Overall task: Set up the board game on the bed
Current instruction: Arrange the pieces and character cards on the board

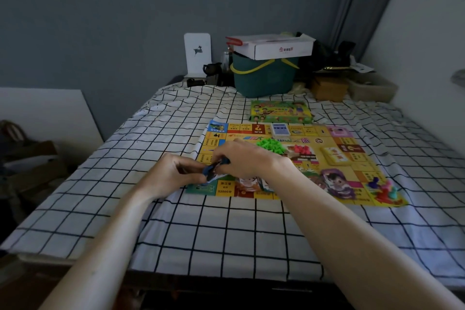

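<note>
Bed [226, 229] | board [334, 166] long axis L-R | hands [216, 168] both pinching card [214, 173]

A yellow game board [297, 158] lies flat on the checked bed sheet [226, 234], partly under the fingers. A small blue-edged card [216, 170] is pinched between the fingertips of both hands. Just beyond the fingers sit green pieces [270, 145] and red pieces [302, 150]. Farther off lie a blue card deck [279, 129], a yellow card stack [336, 155] and the green box lid [280, 111].
</note>
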